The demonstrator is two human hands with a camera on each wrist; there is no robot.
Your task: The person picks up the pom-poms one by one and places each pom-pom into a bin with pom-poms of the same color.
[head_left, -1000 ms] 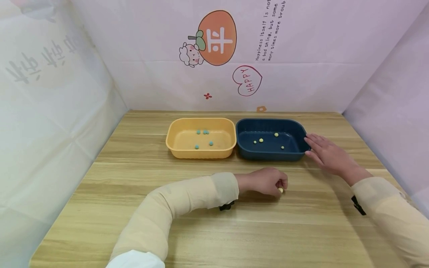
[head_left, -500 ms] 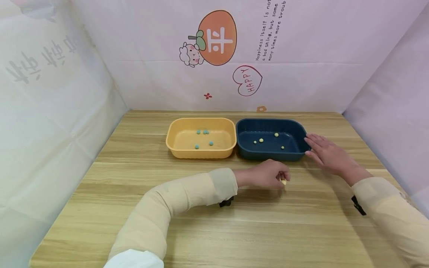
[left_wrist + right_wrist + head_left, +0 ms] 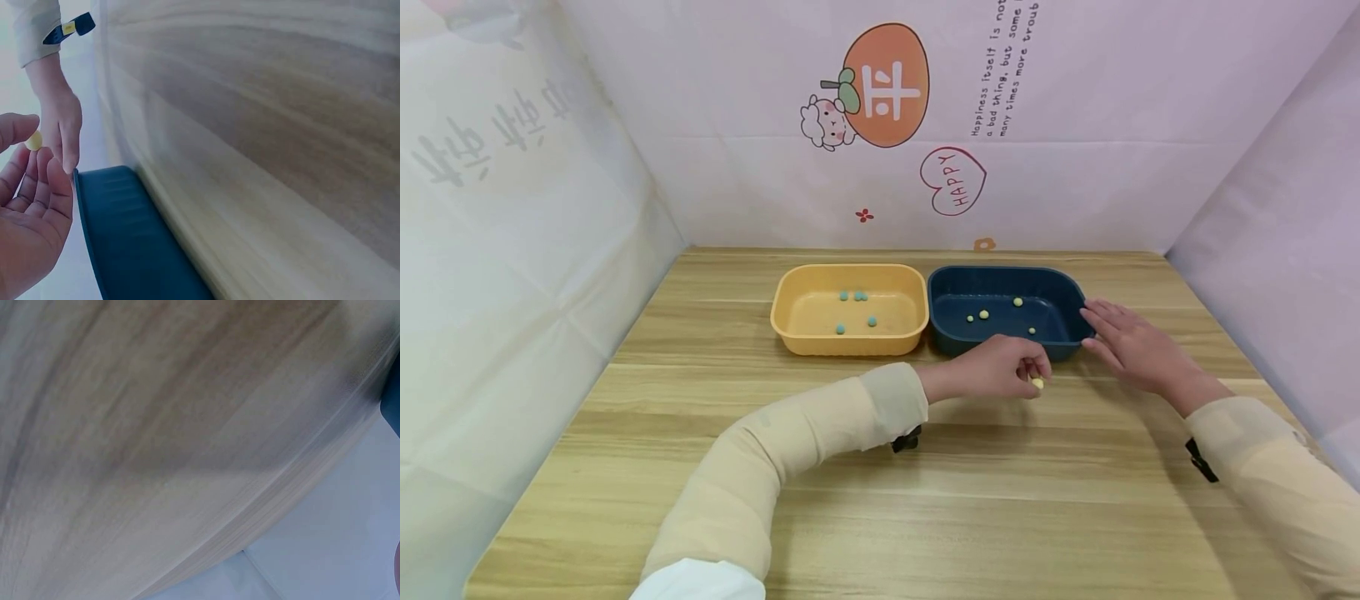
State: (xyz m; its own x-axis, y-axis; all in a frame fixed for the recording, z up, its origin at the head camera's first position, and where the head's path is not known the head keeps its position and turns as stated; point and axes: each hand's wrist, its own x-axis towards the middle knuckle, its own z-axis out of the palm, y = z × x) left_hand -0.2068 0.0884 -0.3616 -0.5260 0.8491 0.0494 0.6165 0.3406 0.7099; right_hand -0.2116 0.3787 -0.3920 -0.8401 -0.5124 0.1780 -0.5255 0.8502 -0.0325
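Note:
Between thumb and fingertips my left hand [image 3: 992,368] pinches a small pale-yellow ball [image 3: 1037,383], held above the table just in front of the dark blue tray [image 3: 992,346]. The same yellow ball [image 3: 34,141] shows clearly in the left wrist view. Several yellow balls [image 3: 984,315] of differing size lie inside the blue tray. My right hand [image 3: 1138,346] touches the blue tray's right end with its fingers straight. In the right wrist view only a sliver of that hand and a corner of the blue tray [image 3: 392,400] appear.
A yellow-orange tray [image 3: 850,345] stands against the blue tray's left side, with several small blue-green balls [image 3: 872,322] in it. Both sit near the back of the wooden table [image 3: 970,525]. Printed white cloth [image 3: 1075,192] hangs behind and at both sides.
My left hand has lifted the yellow ball from the table and moved it away from me, toward the blue tray's front wall. The right hand and both trays have not moved.

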